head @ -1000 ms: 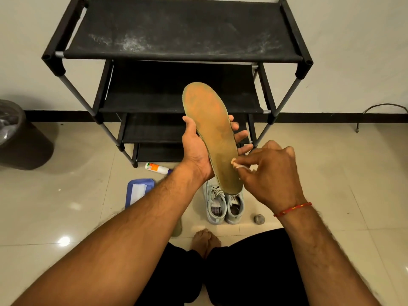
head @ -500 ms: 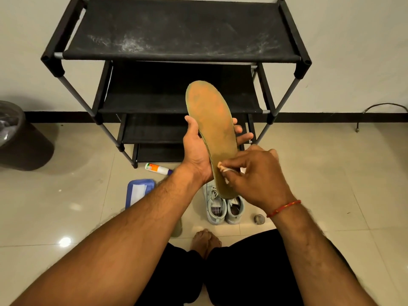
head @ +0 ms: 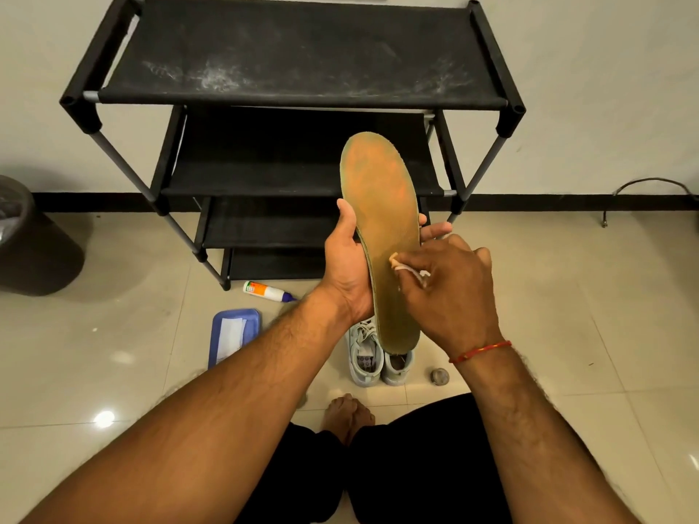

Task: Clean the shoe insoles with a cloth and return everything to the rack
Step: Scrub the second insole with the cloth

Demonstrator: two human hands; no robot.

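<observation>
- Left hand (head: 346,274): closed round the insole (head: 382,236) from behind, thumb on the near-left edge, fingertips showing past the right edge; insole held up, toe end pointing away, in front of the rack (head: 302,88).
- Right hand (head: 450,296): pinched shut on a small pale cloth (head: 406,268), pressed to the insole's mid-lower face; red thread band (head: 480,350) at the wrist.
- Rack: black, 4 fabric tiers, against the wall; top tier streaked w/ pale dust.
- Floor, below the hands: pair of light grey shoes (head: 365,357), side by side, just under the insole's heel end.
- Left of shoes: blue tray (head: 234,336) w/ white sheet inside; small white bottle (head: 266,291) lying flat nr rack foot.
- Small round object (head: 439,377) right of shoes; kind unclear.
- Dark bin (head: 30,236) far left.
</observation>
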